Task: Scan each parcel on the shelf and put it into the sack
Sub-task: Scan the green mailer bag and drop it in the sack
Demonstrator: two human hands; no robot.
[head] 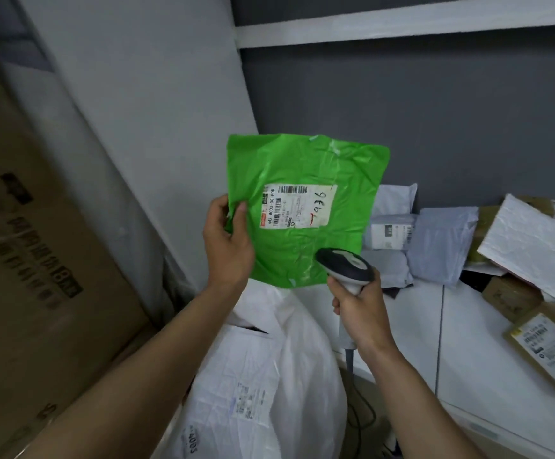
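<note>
A big cardboard box (pixel 37 260) filled the nine o'clock side of the view. The white shelf (pixel 411 323) ran off toward four o'clock, carrying a heap of unscanned post at three o'clock: a white padded mailer (pixel 534 240), a grey mailer (pixel 441 240) and a brown parcel (pixel 547 352) among others. The white sack (pixel 269 376) stood at six o'clock, its top bunched just under the green parcel (pixel 302 160). That parcel was held up flat at the centre, off the shelf and not yet in the sack. The left hand (pixel 228 243) pinched its nine o'clock edge, with the thumb pressed on the front face and the fingers behind the plastic (out of sight, so how they lay could not be told). The right hand (pixel 358 313) had its fingers curled round the handle of the scanner (pixel 345 263), whose head overlapped the parcel's five o'clock corner and pointed up at it. Whether a finger sat on the trigger could not be told. The label (pixel 297 207) faced the camera, turned sideways, and no scan light showed on it. This looked like the scanning step for this one parcel. The next move probably called for tipping the scanner head toward eleven o'clock onto the label's barcode. After a read, the left hand would need to lower the parcel toward six o'clock into the sack.
</note>
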